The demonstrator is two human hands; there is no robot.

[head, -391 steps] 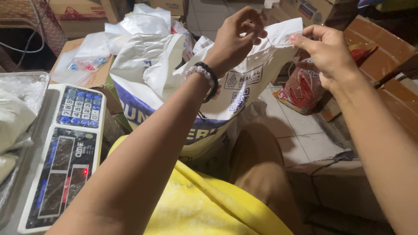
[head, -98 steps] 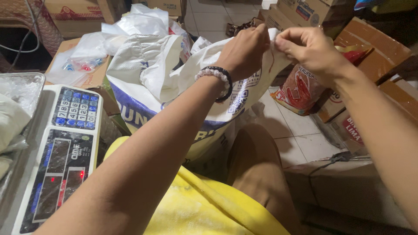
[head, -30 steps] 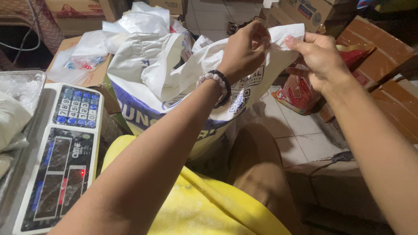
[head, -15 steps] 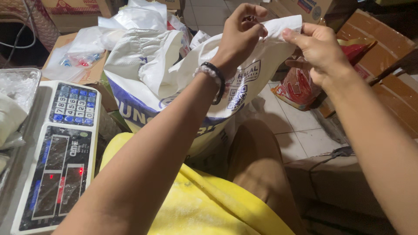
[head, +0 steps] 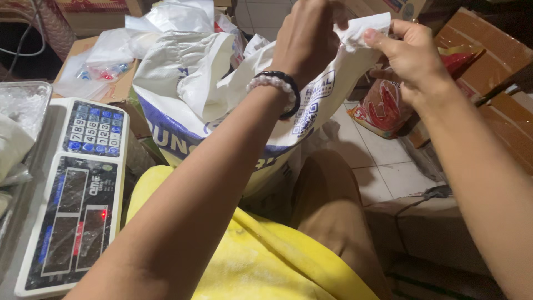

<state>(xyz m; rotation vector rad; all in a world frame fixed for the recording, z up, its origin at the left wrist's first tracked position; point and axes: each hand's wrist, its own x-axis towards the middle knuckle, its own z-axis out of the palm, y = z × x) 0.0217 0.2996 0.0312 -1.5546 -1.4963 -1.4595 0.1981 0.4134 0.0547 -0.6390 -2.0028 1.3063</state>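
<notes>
We see the big white sack standing open between the knees. Above its right rim, both hands, left hand and right hand, pinch a small clear plastic bag; it looks unopened and unfilled. Left of the sack sits the weighing scale; nothing blocks them.

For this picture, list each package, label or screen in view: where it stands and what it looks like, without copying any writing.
Large sack: centre, white with a blue band, top rolled open.
Square code label: on the sack's side, dark blue on white.
Weighing scale: lower left, white, blue keypad, dark display panels.
Red printed bag: on the floor, right.
</notes>
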